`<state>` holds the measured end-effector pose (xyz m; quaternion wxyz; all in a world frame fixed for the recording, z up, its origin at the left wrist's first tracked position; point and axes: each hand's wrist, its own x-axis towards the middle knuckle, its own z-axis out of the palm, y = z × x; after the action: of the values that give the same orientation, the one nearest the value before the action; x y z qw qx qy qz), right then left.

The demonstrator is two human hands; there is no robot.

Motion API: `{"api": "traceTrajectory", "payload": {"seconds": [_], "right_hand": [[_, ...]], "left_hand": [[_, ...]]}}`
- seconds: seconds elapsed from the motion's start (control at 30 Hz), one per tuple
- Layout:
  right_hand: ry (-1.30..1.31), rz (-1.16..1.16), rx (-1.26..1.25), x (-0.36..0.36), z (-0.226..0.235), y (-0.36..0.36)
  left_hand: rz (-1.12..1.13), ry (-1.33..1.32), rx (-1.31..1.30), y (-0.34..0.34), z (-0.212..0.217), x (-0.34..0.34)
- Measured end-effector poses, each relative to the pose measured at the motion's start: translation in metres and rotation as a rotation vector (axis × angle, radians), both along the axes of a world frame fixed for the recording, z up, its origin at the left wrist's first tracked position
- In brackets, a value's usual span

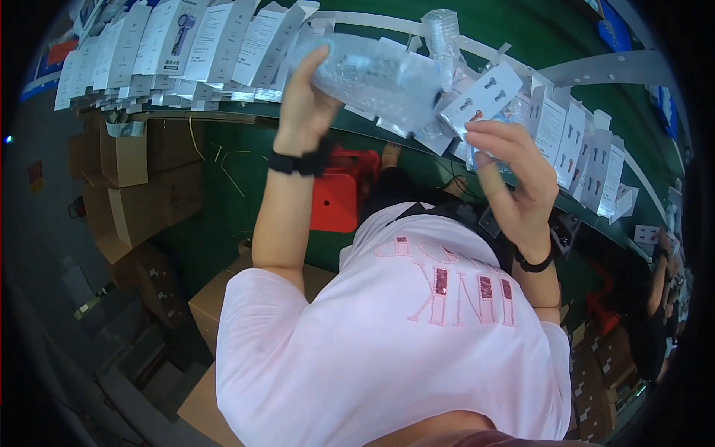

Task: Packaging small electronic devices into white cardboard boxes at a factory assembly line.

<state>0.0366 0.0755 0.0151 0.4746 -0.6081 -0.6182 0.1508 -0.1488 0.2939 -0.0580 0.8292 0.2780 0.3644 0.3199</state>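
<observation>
Pink shirt (387,350) lowest; left hand (302,100) grips bubble-wrap bag (372,74), right hand (510,171) holds small clear packet (484,153), white boxes (581,149) beyond await filling

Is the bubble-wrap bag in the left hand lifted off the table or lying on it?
Lifted: the left hand holds the bubble-wrap bag above the green table.

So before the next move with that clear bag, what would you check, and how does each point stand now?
1. Left hand has a grip on the clear plastic bag: ok.
2. Right hand holds a second small clear packet: ok, though mostly hidden.
3. Bag contents: cannot tell.
4. White boxes stand upright in a row on the green table: ok.
5. Bag sealed: cannot tell.
</observation>
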Motion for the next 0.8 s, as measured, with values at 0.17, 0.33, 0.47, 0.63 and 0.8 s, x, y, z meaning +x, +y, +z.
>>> {"api": "traceTrajectory", "payload": {"seconds": [0.17, 0.33, 0.47, 0.63, 0.8], "right_hand": [[-0.049, -0.046, 0.104, -0.024, 0.025, 0.018], [-0.241, -0.077, 0.217, -0.026, 0.046, 0.021], [-0.272, -0.084, 0.111, -0.020, 0.047, 0.018], [-0.103, -0.177, 0.042, -0.020, 0.046, 0.023], [-0.199, -0.133, 0.109, -0.018, 0.053, 0.031]], "left_hand": [[-0.109, -0.346, -0.444, -0.074, 0.022, 0.003], [-0.068, -0.383, -0.504, -0.101, 0.028, 0.006], [-0.036, -0.341, -0.386, -0.100, 0.038, 0.005], [0.030, -0.270, -0.167, -0.105, 0.047, 0.001], [-0.017, -0.298, -0.234, -0.105, 0.046, 0.004]]}}
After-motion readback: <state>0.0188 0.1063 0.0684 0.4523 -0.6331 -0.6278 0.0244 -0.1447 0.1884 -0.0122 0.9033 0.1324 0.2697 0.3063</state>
